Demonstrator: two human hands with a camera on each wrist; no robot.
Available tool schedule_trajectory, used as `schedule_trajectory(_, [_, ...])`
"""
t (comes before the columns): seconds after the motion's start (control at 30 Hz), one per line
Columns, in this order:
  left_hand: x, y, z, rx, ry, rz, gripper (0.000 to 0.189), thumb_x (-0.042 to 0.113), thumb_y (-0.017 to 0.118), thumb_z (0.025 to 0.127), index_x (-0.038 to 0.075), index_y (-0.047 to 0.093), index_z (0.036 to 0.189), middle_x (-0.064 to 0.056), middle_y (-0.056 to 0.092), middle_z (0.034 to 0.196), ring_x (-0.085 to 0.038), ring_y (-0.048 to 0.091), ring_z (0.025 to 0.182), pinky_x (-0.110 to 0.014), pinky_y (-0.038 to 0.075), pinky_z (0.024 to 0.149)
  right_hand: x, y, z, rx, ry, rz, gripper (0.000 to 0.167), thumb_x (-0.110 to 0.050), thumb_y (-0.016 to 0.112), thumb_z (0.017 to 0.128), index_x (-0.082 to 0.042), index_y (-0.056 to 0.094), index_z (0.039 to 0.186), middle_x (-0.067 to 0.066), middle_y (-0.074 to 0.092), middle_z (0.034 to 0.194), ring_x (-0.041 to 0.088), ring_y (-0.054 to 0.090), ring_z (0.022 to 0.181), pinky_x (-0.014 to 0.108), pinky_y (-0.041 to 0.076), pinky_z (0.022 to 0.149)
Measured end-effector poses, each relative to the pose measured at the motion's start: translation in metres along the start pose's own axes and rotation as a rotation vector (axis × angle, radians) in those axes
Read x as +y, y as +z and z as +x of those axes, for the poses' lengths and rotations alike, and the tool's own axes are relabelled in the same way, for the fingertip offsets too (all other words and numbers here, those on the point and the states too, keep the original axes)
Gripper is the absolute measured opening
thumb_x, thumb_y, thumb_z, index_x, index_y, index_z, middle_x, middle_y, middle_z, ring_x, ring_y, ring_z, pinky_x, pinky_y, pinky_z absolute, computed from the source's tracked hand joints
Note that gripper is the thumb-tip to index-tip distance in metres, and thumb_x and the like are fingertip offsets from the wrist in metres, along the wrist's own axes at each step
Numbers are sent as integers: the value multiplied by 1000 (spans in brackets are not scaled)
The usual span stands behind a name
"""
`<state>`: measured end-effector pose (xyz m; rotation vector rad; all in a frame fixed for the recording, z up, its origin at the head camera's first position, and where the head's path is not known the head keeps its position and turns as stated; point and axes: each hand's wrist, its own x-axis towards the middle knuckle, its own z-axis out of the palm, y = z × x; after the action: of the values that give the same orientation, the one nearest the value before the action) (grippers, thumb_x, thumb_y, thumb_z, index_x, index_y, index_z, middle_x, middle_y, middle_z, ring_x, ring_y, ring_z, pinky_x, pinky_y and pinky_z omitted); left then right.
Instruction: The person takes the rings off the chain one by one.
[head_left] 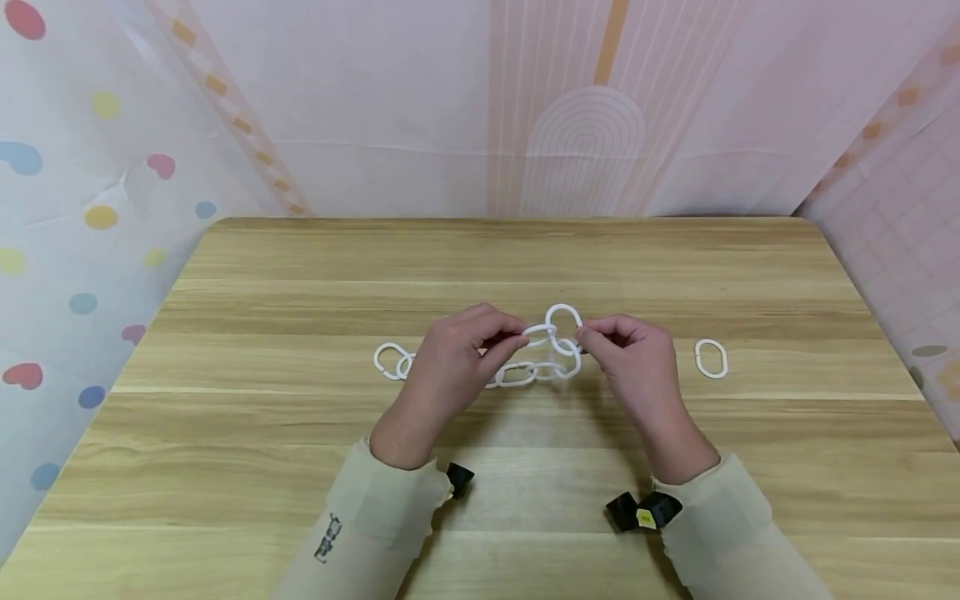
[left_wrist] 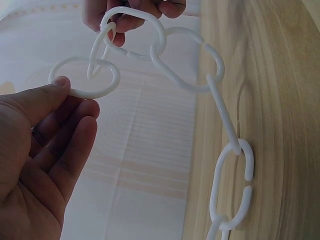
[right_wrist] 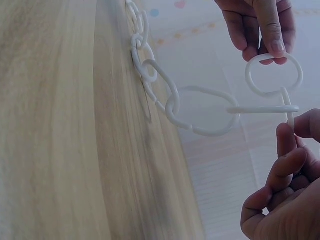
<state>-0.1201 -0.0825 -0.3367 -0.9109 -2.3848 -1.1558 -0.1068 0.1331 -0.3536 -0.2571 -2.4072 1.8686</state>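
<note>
A chain [left_wrist: 214,181] of white plastic oval links, some showing a small gap in one side, is lifted between both hands. My left hand [head_left: 459,354] pinches the end link [left_wrist: 95,94] between thumb and fingers. Threaded through that link is another link [head_left: 563,307], which my right hand [head_left: 636,358] pinches at its side. From there the chain hangs down and runs left along the tabletop. Its far end [head_left: 377,360] shows beyond my left hand, which hides part of the chain in the head view.
A single loose white link [head_left: 725,360] lies on the wooden table [head_left: 525,267] to the right of my right hand. Patterned cloth [head_left: 405,108] hangs behind the table's back edge and at both sides. Small black devices [head_left: 658,510] are worn at both cuffs.
</note>
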Motion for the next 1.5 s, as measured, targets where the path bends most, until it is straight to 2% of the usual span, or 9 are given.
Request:
schedule_trajectory(0.37, [0, 0, 1, 6, -17, 1, 3, 8, 76, 89, 7, 76, 92, 1, 70, 87, -8, 62, 73, -22, 54, 69, 2, -3, 1, 14, -2, 5, 21, -15, 71, 91, 4, 75, 98, -7, 70, 75, 9, 54, 68, 21, 45, 58])
schedule_trajectory(0.47, [0, -2, 1, 3, -44, 22, 5, 9, 76, 90, 7, 76, 94, 0, 71, 88, -10, 62, 73, -24, 54, 70, 2, -4, 1, 14, -2, 18, 22, -15, 71, 91, 5, 74, 99, -7, 70, 75, 9, 53, 66, 21, 44, 57])
schedule_trajectory(0.57, [-1, -7, 1, 7, -102, 48, 8, 11, 75, 91, 6, 75, 98, -2, 71, 90, -12, 62, 73, -28, 54, 69, 2, -4, 2, 13, -5, 29, 22, -15, 71, 91, 5, 74, 99, -8, 69, 74, 8, 53, 65, 21, 43, 57])
schedule_trajectory(0.73, [-9, -20, 0, 3, -250, 69, 13, 13, 73, 93, 5, 75, 103, -4, 72, 92, -15, 64, 75, -33, 55, 71, 2, -4, 2, 1, -14, 45, 21, -14, 71, 91, 5, 74, 99, -9, 69, 74, 8, 53, 65, 21, 43, 56])
schedule_trajectory(1.03, [-29, -47, -6, -128, -525, 69, 22, 18, 66, 99, 6, 72, 116, -3, 71, 93, -17, 68, 78, -34, 54, 69, 0, -4, 0, -7, -22, 55, 21, -12, 71, 91, 7, 73, 100, -8, 68, 73, 8, 52, 65, 20, 42, 56])
schedule_trajectory(1.13, [-37, -55, -8, -146, -575, 78, 24, 19, 64, 100, 5, 71, 119, -5, 71, 92, -18, 69, 80, -34, 54, 69, 0, -4, 1, -6, -27, 49, 20, -12, 71, 91, 6, 74, 99, -9, 68, 73, 8, 52, 65, 20, 42, 56])
schedule_trajectory(1.27, [-47, -65, -12, -144, -608, 81, 25, 18, 63, 101, 4, 70, 120, -8, 71, 91, -23, 71, 82, -35, 53, 68, 1, -5, 1, -1, -29, 51, 18, -12, 71, 91, 4, 74, 97, -9, 68, 73, 8, 52, 65, 20, 43, 56])
schedule_trajectory(1.5, [-65, -81, -19, -84, -678, 107, 29, 20, 61, 102, 4, 70, 124, -11, 71, 106, -24, 71, 87, -33, 54, 72, 2, -5, 1, -4, -30, 53, 17, -12, 71, 90, 4, 75, 96, -8, 68, 73, 9, 52, 65, 20, 42, 55])
